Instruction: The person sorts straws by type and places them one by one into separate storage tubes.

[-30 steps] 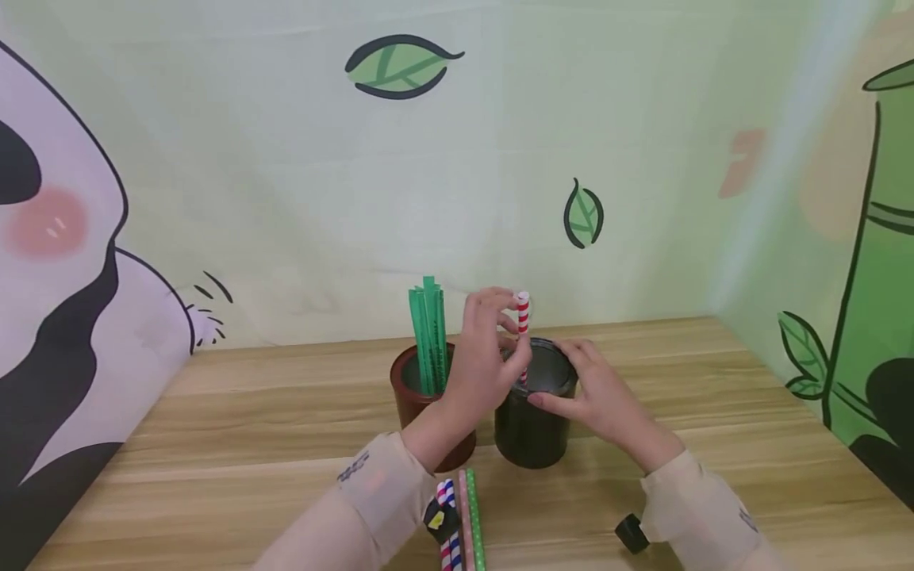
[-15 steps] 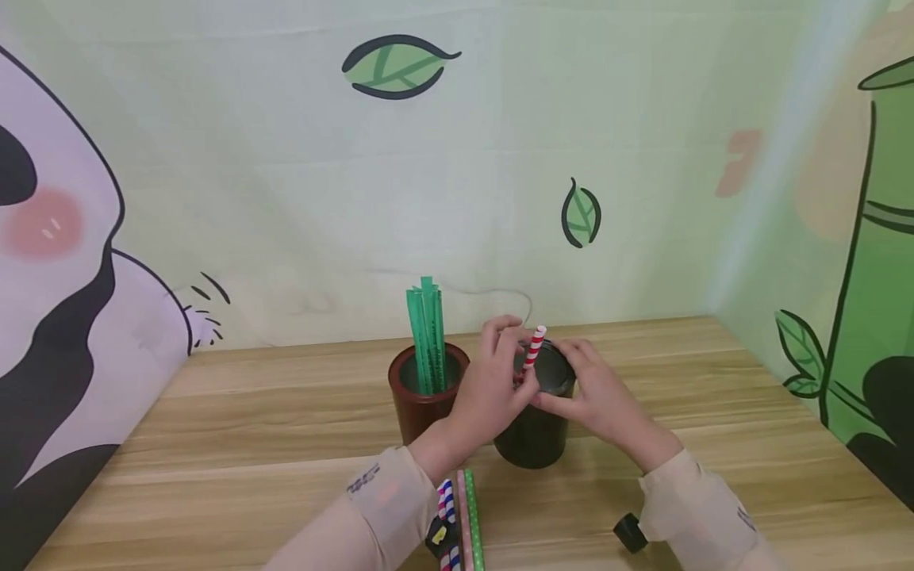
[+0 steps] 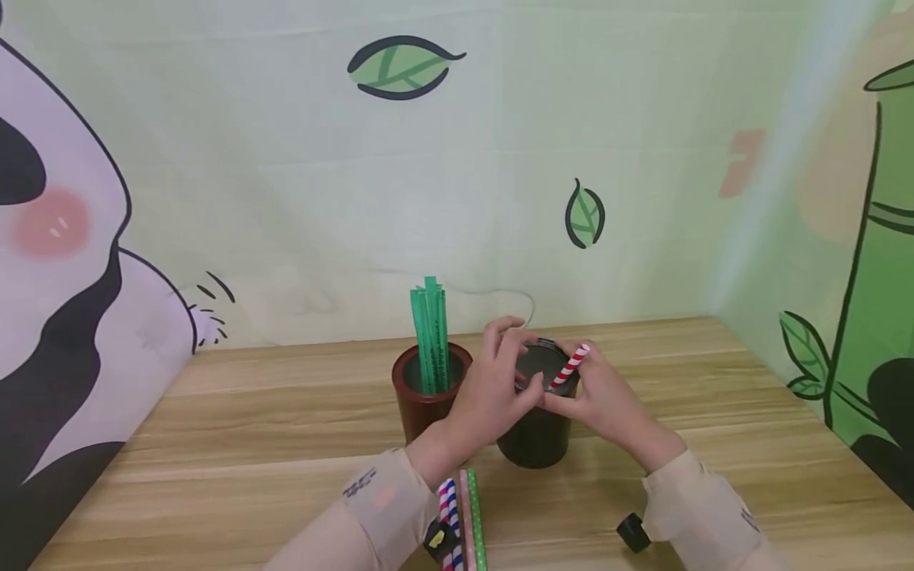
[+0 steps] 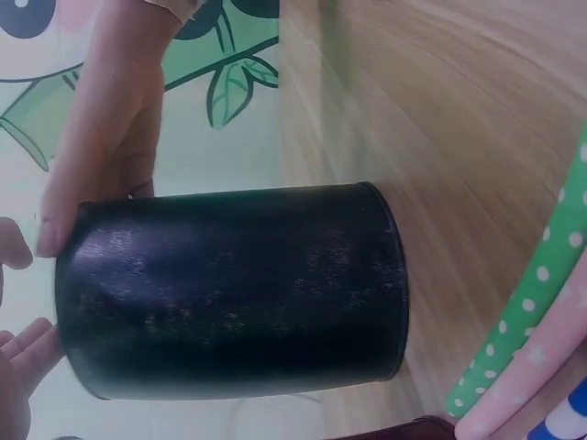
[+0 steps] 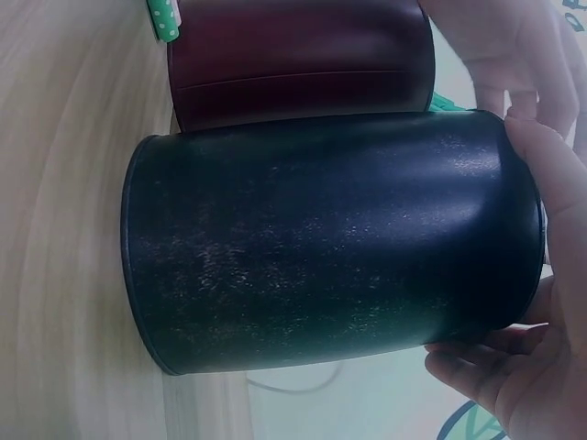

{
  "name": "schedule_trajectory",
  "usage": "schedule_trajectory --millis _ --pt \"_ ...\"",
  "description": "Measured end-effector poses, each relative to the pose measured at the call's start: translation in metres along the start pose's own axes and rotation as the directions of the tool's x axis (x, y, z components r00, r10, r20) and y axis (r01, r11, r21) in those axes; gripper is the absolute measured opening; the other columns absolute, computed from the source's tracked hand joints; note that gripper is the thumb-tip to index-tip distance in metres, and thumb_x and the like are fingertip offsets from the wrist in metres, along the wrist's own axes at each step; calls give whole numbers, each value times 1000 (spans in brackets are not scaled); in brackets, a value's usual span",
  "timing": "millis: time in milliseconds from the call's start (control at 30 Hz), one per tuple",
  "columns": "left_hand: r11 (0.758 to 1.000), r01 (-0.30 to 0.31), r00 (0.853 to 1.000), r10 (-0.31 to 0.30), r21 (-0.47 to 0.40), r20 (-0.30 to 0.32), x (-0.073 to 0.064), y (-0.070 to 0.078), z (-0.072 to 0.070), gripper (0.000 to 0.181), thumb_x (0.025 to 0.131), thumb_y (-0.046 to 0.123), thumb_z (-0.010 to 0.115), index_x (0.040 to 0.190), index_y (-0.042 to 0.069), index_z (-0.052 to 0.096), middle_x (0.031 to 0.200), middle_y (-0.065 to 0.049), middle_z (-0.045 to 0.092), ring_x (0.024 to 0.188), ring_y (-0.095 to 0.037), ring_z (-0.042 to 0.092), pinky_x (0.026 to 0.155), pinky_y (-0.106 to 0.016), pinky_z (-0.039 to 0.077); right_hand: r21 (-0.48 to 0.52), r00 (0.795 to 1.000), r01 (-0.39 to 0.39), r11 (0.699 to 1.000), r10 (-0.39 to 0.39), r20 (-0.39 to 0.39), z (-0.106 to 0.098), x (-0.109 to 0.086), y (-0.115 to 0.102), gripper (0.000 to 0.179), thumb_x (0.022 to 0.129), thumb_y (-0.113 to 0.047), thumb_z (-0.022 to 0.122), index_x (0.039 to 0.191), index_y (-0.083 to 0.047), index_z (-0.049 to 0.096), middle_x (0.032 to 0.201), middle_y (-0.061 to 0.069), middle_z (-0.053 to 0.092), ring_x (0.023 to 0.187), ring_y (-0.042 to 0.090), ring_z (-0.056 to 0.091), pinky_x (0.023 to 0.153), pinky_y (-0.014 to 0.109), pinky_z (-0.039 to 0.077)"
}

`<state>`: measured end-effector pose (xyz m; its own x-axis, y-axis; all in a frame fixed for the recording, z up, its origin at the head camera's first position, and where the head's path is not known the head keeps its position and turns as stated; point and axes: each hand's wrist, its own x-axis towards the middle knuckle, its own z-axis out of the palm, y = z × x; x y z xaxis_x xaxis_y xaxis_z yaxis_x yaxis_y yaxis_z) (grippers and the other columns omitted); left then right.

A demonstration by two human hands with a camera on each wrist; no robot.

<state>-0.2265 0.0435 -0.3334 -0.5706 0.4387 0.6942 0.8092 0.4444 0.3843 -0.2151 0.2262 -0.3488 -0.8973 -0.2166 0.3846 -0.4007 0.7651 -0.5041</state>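
Note:
A black cylindrical cup (image 3: 534, 444) stands upright on the table, and a red-and-white striped straw (image 3: 571, 365) leans in it against the right side of the rim. My right hand (image 3: 607, 392) grips the cup near its rim, thumb in front and fingers behind, as the right wrist view shows. Over the left part of the rim my left hand (image 3: 491, 390) hovers, fingers loosely bent with nothing between them; its fingertips (image 4: 37, 348) appear beside the rim in the left wrist view. The straw's lower part is hidden inside the cup.
Left of the black cup stands a reddish-brown cup (image 3: 417, 416) holding several green printed strips (image 3: 428, 337). Striped straws (image 3: 450, 507), a pink straw (image 3: 467, 515) and a green dotted straw (image 3: 477, 523) lie in front. Behind the table is a printed backdrop (image 3: 286, 222).
The striped straw has gone from upright in my left fingers, down into the black cup, to leaning right. My left hand has lowered and let go of it. My right hand stays on the cup.

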Motion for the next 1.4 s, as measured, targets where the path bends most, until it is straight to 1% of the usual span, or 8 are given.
schedule_trajectory --millis 133,267,567,800,933,1067,1200,1400 --pt "1000 -8 1000 8 -16 -26 -1 6 -8 41 86 7 67 122 4 47 135 -16 41 91 -23 68 72 -21 57 13 1000 -19 1000 19 10 0 0 1 79 80 -40 74 138 4 44 131 24 47 109 35 57 93 49 52" --pt "999 -33 998 32 -18 -59 -4 14 -20 42 85 6 68 121 4 48 133 -15 43 99 -25 65 72 -20 57 38 999 -38 999 38 24 1 0 1 82 79 -44 75 140 1 43 132 20 47 113 34 57 95 49 52" --pt "995 -86 992 90 50 -90 -19 27 -47 43 82 7 72 119 4 51 131 -14 47 99 -20 60 69 -17 55 23 1000 -29 999 29 8 1 0 1 79 78 -45 75 137 0 47 124 17 52 107 29 57 92 47 52" --pt "995 -100 991 102 27 -83 -34 30 -59 44 80 7 72 119 4 51 129 -15 48 84 -16 60 65 -14 53 19 1000 -31 999 31 7 2 0 1 79 79 -46 75 136 0 48 124 17 53 108 29 56 92 49 51" --pt "998 -57 998 57 -25 -31 -51 30 -64 45 80 5 73 119 2 51 128 -16 48 91 -16 57 67 -14 53 23 1000 -20 1000 20 0 3 0 1 78 78 -46 75 136 0 49 124 17 53 109 29 55 92 48 51" --pt "994 34 999 -30 -102 38 -72 27 -67 45 80 3 73 119 4 50 127 -13 49 95 -15 55 66 -15 54 22 1000 -11 1000 11 -5 4 0 2 78 78 -45 76 135 1 49 124 18 54 109 29 55 92 48 51" --pt "982 133 989 -121 -138 87 -88 24 -68 46 81 3 73 119 7 49 125 -9 50 97 -14 55 65 -16 55 15 1000 -5 1000 5 -10 3 0 2 77 78 -44 76 134 2 49 124 18 53 109 30 56 92 48 51" --pt "968 218 971 -201 -126 131 -104 20 -70 43 81 2 73 118 7 51 121 -7 52 94 -14 55 65 -16 54 6 1000 5 1000 -5 -7 2 1 3 75 78 -43 76 133 1 50 125 18 53 109 30 55 92 48 51"
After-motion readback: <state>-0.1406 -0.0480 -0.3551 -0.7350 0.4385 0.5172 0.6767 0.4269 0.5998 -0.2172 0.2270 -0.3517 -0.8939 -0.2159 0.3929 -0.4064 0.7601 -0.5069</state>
